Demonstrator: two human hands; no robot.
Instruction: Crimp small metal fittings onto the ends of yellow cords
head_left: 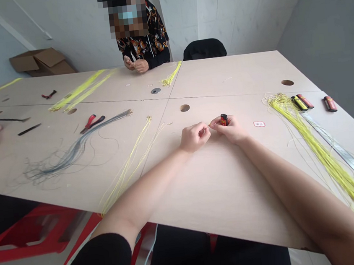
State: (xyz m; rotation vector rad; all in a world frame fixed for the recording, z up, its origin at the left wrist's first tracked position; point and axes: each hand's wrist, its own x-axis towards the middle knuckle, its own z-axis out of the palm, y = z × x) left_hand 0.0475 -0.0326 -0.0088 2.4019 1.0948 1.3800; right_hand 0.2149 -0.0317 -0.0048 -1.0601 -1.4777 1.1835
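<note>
**Lighter in our right hand, cord tip in our left**

Our left hand [194,137] is closed in a tight pinch, apparently on the tip of a thin yellow cord [208,125]; our right hand [230,130] is clenched around a red-and-black lighter [223,119], held upright just beside that tip; we cannot tell whether a flame shows. Both hands are above the pale wooden table [221,195]; a thick bundle of yellow cords [325,163] lies to our right, along a steel ruler [350,160]; a smaller group of yellow strands [126,167] lies to our left, near a sheaf of grey cords [68,154]; across the table, a co-worker's hands [135,65] pinch something small.
</note>
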